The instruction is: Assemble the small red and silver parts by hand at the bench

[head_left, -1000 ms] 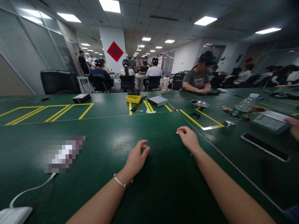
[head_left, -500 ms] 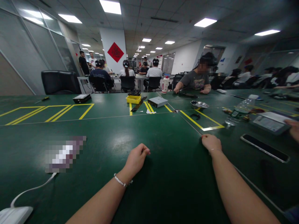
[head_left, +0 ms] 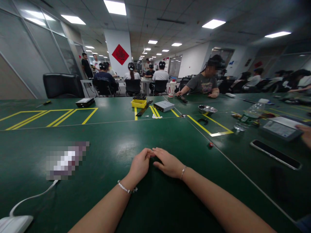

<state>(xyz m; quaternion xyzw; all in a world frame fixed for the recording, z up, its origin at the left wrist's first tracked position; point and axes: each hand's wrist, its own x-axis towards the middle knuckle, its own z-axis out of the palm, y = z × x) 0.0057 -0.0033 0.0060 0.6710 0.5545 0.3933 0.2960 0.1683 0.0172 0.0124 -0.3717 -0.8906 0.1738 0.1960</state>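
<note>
My left hand (head_left: 140,165) rests on the green table (head_left: 102,139) with its fingers curled together. Whatever may be inside its fingers is hidden. Against its fingertips lie the fingers of my right hand (head_left: 169,162), stretched out with the thumb apart, and nothing shows in that hand. A small red object (head_left: 210,145), too small to name, lies to the right beside the thin line on the table.
On the left lies a blurred-out phone-like device (head_left: 66,161) with a white cable (head_left: 36,196). To the right are a black phone (head_left: 275,154), a plastic bottle (head_left: 250,116) and a grey box (head_left: 280,127). A yellow tray (head_left: 138,103), silver box (head_left: 164,106) and metal bowl (head_left: 207,109) stand farther back.
My right hand has left the small red object on the table and moved left to meet my left hand. Across the table, a person has shifted a dark object slightly left.
</note>
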